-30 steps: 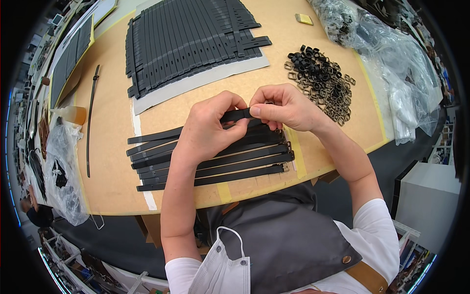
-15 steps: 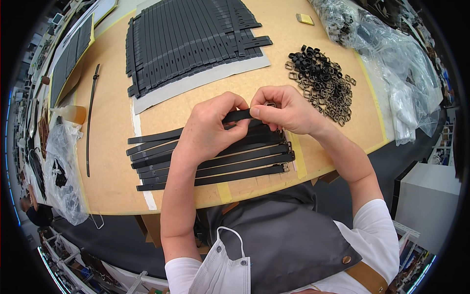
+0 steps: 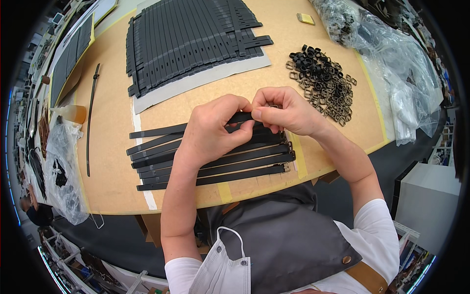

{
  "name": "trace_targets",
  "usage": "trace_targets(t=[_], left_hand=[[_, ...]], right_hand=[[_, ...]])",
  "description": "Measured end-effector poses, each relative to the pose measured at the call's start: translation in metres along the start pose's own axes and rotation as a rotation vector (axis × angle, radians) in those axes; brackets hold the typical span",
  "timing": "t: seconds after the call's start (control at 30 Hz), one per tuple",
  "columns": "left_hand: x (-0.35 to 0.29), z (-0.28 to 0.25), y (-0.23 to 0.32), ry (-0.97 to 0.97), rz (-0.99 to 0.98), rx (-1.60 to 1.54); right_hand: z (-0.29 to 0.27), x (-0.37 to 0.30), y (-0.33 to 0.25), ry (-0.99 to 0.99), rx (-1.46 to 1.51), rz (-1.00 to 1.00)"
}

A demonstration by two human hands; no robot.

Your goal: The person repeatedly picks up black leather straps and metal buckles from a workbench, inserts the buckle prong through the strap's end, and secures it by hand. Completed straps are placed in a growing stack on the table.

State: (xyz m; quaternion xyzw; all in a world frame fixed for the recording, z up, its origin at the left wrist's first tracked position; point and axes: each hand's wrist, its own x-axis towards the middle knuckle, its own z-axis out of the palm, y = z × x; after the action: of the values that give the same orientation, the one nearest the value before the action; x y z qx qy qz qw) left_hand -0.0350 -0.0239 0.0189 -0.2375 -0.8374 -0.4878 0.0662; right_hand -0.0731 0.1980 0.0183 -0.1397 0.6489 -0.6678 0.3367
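My left hand (image 3: 215, 126) and my right hand (image 3: 288, 111) meet over the table, pinching one black belt strap (image 3: 240, 117) between thumbs and fingers. The strap's tail runs out to the left beyond my left wrist. Part of a metal buckle shows behind my right fingers, at the strap's right end; the fingers hide most of it. Below my hands several more black straps (image 3: 235, 171) lie side by side, their buckles (image 3: 285, 167) at the right. Farther right is a heap of loose metal buckles (image 3: 329, 98) with small black keeper loops (image 3: 315, 61) among them.
At the far side, a sheet of closely laid black straps (image 3: 191, 36) rests on grey board (image 3: 205, 73). A thin black strap (image 3: 91, 122) lies left, near an amber bottle (image 3: 73, 113) and plastic bag (image 3: 66, 171). Clear plastic bags (image 3: 396, 68) cover the right edge; a small yellowish block (image 3: 305, 19) sits beyond the buckles.
Both hands have shifted very slightly to the right, still pinching the strap. Its left tail has swung a little farther from me.
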Motion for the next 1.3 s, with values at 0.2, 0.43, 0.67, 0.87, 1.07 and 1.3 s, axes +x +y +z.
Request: trace_targets(t=[0.2,0.43,0.67,0.87,1.07,1.3], left_hand=[[0.000,-0.002,0.002,-0.011,0.036,0.016],[-0.001,-0.005,0.003,-0.016,0.059,-0.048],[-0.001,-0.025,0.015,-0.109,0.006,-0.053],[-0.005,-0.047,0.014,-0.073,0.029,0.008],[-0.005,-0.052,0.014,-0.022,0.050,0.007],[-0.005,-0.056,0.013,-0.015,0.046,0.007]], right_hand=[[0.001,-0.002,-0.005,-0.055,-0.068,0.003],[0.000,-0.001,-0.002,-0.177,-0.036,-0.066],[0.016,-0.002,0.019,-0.127,0.007,-0.252],[0.006,-0.008,0.002,-0.328,0.249,-0.134],[-0.005,-0.009,0.000,-0.333,0.236,-0.088],[0.001,-0.009,-0.004,-0.171,0.010,-0.130]])
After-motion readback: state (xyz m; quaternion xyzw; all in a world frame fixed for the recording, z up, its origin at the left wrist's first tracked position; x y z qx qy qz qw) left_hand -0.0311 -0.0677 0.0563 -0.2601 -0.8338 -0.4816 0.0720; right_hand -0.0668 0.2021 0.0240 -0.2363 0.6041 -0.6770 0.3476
